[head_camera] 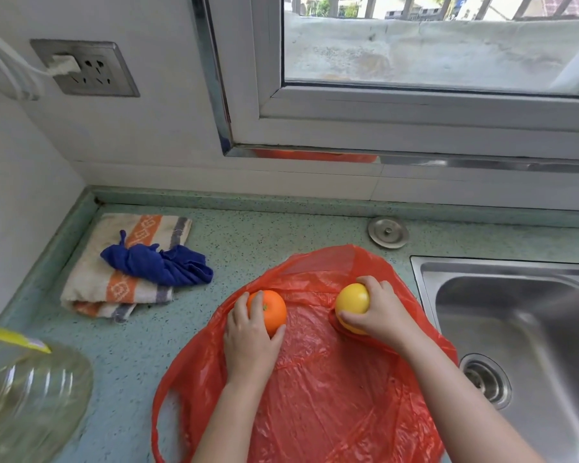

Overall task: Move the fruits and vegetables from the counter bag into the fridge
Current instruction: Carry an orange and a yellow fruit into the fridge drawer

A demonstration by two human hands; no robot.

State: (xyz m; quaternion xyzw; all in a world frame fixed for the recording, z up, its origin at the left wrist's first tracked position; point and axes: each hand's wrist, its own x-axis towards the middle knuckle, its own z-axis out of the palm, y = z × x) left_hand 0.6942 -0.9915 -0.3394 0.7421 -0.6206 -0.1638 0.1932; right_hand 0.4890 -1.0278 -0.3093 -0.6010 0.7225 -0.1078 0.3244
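Note:
A red plastic bag (321, 389) lies spread flat on the speckled green counter (264, 235). My left hand (248, 342) grips an orange fruit (273, 310) near the bag's left edge. Over the bag's right side, my right hand (385, 315) holds a yellow fruit (351, 300), with a fold of red plastic bunched under it. Both forearms reach in from the bottom of the view. No fridge is in view.
A steel sink (515, 322) with a drain sits right of the bag. A round metal cap (388, 232) lies behind the bag. A striped towel (114, 289) with a blue cloth (161, 264) lies at left. A large oil bottle (24, 396) stands at the lower left.

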